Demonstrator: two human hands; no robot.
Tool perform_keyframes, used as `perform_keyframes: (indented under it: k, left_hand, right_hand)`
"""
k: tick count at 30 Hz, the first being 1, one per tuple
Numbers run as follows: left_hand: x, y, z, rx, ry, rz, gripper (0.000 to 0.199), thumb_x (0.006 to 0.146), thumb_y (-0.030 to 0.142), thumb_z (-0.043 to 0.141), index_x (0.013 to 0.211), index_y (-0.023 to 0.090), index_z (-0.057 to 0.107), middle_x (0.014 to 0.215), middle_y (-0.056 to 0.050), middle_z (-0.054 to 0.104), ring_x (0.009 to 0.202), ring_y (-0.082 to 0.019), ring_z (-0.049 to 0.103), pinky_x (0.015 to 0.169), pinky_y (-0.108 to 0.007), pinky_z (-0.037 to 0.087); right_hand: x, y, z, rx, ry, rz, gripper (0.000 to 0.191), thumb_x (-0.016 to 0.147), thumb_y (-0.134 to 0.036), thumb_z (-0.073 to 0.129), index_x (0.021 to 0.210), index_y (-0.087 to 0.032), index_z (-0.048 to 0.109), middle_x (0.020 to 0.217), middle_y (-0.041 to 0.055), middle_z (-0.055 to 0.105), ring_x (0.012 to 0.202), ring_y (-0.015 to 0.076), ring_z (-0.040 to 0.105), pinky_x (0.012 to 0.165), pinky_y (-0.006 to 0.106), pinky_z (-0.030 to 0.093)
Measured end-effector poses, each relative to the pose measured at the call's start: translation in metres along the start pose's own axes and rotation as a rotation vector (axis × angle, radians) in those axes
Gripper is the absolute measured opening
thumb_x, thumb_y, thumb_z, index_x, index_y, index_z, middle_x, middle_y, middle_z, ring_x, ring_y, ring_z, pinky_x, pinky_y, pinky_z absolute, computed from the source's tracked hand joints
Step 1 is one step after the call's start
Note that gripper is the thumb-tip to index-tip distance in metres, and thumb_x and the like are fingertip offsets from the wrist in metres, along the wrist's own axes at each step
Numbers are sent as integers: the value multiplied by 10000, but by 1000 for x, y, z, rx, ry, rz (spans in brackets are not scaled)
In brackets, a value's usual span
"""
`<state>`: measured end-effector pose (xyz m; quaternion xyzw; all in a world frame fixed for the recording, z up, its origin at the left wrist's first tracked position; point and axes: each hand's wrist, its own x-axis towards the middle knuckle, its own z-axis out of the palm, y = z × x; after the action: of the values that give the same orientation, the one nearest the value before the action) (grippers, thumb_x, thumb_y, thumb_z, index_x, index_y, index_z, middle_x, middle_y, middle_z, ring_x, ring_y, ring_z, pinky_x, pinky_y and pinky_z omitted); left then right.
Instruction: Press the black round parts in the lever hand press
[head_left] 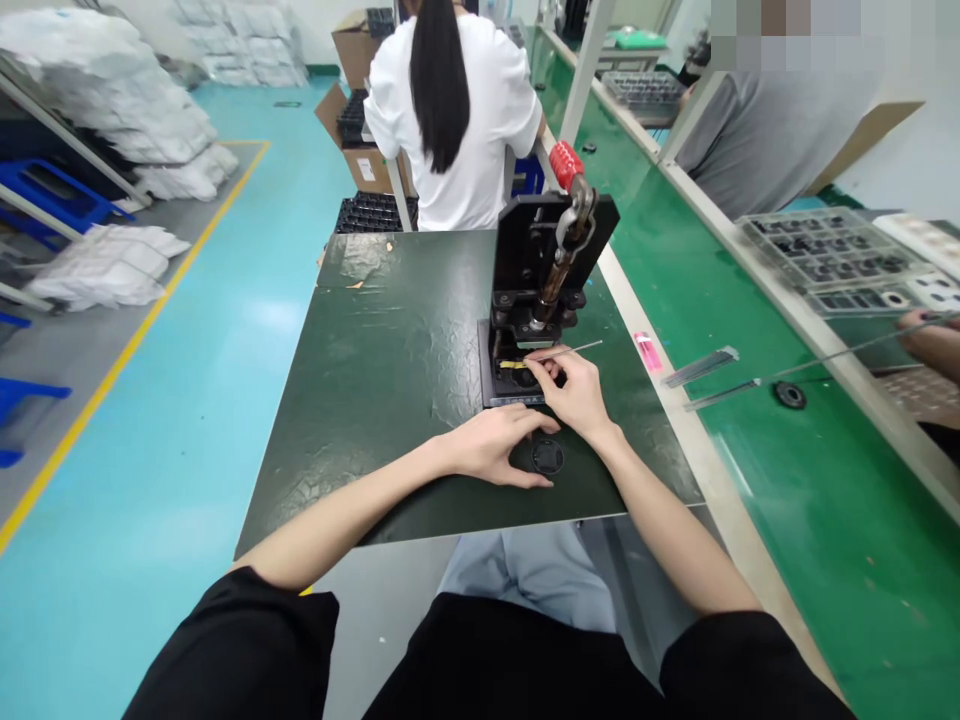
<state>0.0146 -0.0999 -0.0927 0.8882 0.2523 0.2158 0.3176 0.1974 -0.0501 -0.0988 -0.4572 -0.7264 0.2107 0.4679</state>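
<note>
A black toggle press point(551, 260) with a red-wrapped handle point(565, 162) stands on the dark green tabletop point(390, 340). At its base my right hand point(574, 390) is closed, pinching a thin metal rod point(581, 348) that points up and to the right. Its fingertips are over the press's lower fixture, beside a yellow strip point(513, 365). My left hand point(495, 445) lies lower down with thumb and fingers apart. Between its fingertips a round black plastic disc point(547, 457) rests flat on the table; whether the fingers touch it I cannot tell.
Bundles of thin rods point(703, 367) and a pink-labelled item point(646, 352) lie on the right ledge. Beyond, the green conveyor belt point(780, 500) carries a black ring point(790, 395). A co-worker in white point(480, 110) sits ahead; another in grey point(765, 130) is across the belt, near parts trays point(832, 250).
</note>
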Motion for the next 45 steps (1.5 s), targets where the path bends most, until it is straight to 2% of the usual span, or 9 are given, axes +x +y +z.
perform_keyframes:
  k: [3, 6, 10, 13, 18, 20, 26, 37, 45]
  left_hand:
    - [1, -2, 0, -115, 32, -69, 677, 741, 477, 899, 1286, 192, 616, 1138, -94, 745, 1033, -240, 722, 957, -349, 562]
    - [1, -3, 6, -132, 67, -120, 682, 710, 470, 921, 1264, 203, 625, 1081, -73, 744, 995, -228, 727, 947, -350, 570]
    - [1, -5, 13, -130, 95, -115, 672, 713, 465, 921, 1251, 191, 623, 1054, -67, 736, 961, -212, 723, 928, -340, 577]
    - [1, -8, 15, -139, 111, -103, 679, 712, 482, 919, 1249, 197, 618, 1047, -61, 728, 935, -201, 715, 902, -334, 582]
    - [0, -13, 16, -210, 130, -89, 724, 719, 602, 878, 1245, 186, 606, 992, -63, 706, 813, -178, 690, 749, -302, 588]
    - [0, -13, 16, -237, 127, -87, 716, 728, 617, 865, 1235, 183, 606, 966, -56, 693, 784, -167, 683, 721, -288, 583]
    - [1, -12, 17, -282, 125, -108, 695, 725, 584, 878, 1220, 185, 600, 912, -27, 680, 720, -143, 666, 745, -300, 594]
    - [1, -14, 21, -265, 135, -92, 663, 722, 453, 906, 1228, 186, 570, 912, -15, 669, 708, -131, 654, 710, -266, 563]
    - [2, -14, 22, -264, 135, -85, 636, 730, 443, 893, 1215, 186, 570, 901, -10, 663, 711, -132, 653, 717, -269, 560]
  right_hand:
    - [1, 0, 4, -16, -20, 12, 229, 979, -337, 608, 824, -217, 727, 897, 80, 751, 746, 201, 650, 735, 348, 562]
    - [5, 0, 4, -11, -11, 21, 254, 986, -366, 592, 820, -215, 711, 879, 78, 736, 748, 198, 652, 743, 345, 563]
    - [3, -2, -11, 58, 171, 100, 290, 1009, -462, 563, 904, -214, 670, 903, 81, 722, 801, 198, 677, 771, 330, 568]
    - [-20, -10, -29, 100, 251, 157, 299, 1014, -497, 572, 946, -214, 643, 898, 68, 714, 833, 191, 687, 774, 309, 569]
    - [-78, -26, -36, 48, -9, 131, 211, 1035, -365, 572, 913, -207, 641, 836, 31, 685, 726, 153, 657, 678, 267, 525]
    - [-90, -27, -33, 3, -30, 112, 187, 1037, -330, 560, 912, -208, 628, 848, 36, 680, 735, 156, 654, 679, 269, 525]
    - [-87, -23, -32, -38, -114, 65, 137, 1026, -255, 544, 901, -218, 588, 832, 25, 660, 697, 151, 635, 652, 265, 526]
    - [-92, -21, -36, -124, -140, 31, 117, 1012, -219, 526, 898, -219, 551, 818, 25, 628, 683, 154, 600, 643, 282, 498]
    - [-92, -21, -36, -156, -154, -23, 117, 1004, -155, 534, 907, -220, 531, 828, 19, 605, 711, 160, 598, 651, 285, 485]
